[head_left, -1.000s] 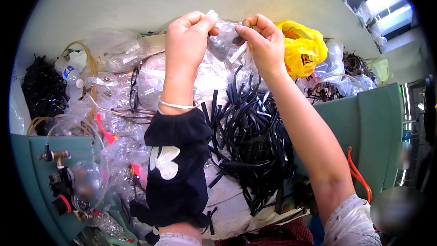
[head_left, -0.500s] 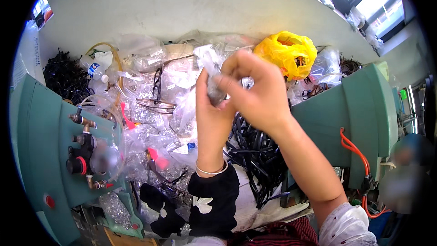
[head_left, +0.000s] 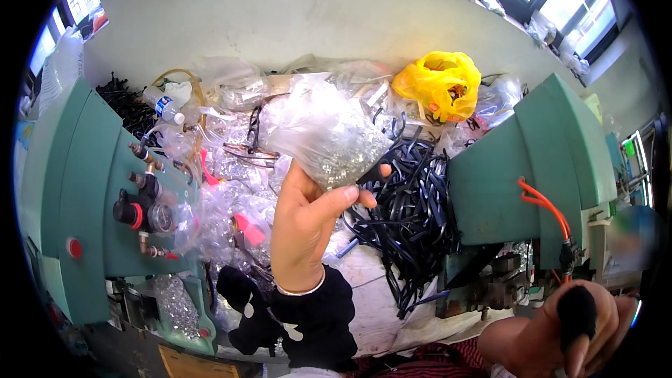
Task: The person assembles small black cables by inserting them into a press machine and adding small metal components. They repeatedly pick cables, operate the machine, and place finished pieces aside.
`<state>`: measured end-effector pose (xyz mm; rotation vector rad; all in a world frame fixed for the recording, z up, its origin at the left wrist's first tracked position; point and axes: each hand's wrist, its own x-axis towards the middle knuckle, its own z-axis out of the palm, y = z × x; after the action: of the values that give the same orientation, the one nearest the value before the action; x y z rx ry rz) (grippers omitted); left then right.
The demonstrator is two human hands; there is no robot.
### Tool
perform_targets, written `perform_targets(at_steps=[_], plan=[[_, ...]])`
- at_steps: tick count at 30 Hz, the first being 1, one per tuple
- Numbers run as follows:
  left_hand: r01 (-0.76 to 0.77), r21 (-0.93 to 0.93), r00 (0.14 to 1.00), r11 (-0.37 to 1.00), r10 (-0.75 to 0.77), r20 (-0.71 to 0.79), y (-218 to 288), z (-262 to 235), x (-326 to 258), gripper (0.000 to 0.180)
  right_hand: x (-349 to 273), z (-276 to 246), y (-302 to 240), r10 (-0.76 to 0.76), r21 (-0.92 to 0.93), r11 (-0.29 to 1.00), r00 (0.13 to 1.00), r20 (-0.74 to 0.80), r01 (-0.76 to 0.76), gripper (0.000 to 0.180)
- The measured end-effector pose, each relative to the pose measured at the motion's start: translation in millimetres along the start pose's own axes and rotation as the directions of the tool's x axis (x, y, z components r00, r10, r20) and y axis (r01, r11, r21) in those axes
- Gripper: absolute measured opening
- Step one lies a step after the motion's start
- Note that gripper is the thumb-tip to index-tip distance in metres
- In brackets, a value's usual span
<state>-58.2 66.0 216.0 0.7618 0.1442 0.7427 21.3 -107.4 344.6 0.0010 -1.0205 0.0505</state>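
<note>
Now right hand (head_left: 560, 332) has left the clear bag (head_left: 325, 133)

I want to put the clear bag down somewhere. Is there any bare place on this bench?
Hardly any. The left hand holds the clear bag over clutter: black strips to the right, plastic bags to the left, yellow bag behind. The only bare patch is the white surface near the black sleeve, below the strips.

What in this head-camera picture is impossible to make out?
- Small shiny parts in the clear bag held by the left hand: too small to identify.
- Right hand: cut off by the lower edge; whether it holds anything is unclear.
- Yellow bag: its folds hide the contents.
- Far right edge: blurred.
</note>
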Motion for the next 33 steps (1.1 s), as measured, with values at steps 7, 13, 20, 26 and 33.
perform_targets(at_steps=[7,13,20,26,33], plan=[[0.104,-0.011,0.979,0.994,-0.101,0.175,5.5,27.0,-40.1,0.065,-10.7,22.8,-34.2,-0.302,0.052,0.953,0.951,0.062,0.299,0.033],[0.124,-0.034,0.951,0.992,-0.109,0.29,-9.6,64.7,-78.4,0.069,-27.6,18.1,-107.1,-0.181,0.227,0.96,0.982,0.05,0.165,0.033],[0.18,-0.046,0.918,0.983,-0.151,0.368,-64.9,116.5,-133.5,0.067,-52.9,-9.2,-221.1,-0.198,0.261,0.95,0.978,0.071,0.174,0.033],[0.142,0.018,0.94,0.99,-0.14,0.312,-112.9,182.9,-195.6,0.066,-56.0,-54.1,-360.6,0.097,0.187,0.974,0.98,0.172,-0.129,0.033],[0.161,0.004,0.93,0.987,-0.153,0.335,-167.4,254.6,-255.6,0.071,-54.6,-101.4,-464.1,0.182,0.196,0.952,0.95,0.253,-0.235,0.033]])
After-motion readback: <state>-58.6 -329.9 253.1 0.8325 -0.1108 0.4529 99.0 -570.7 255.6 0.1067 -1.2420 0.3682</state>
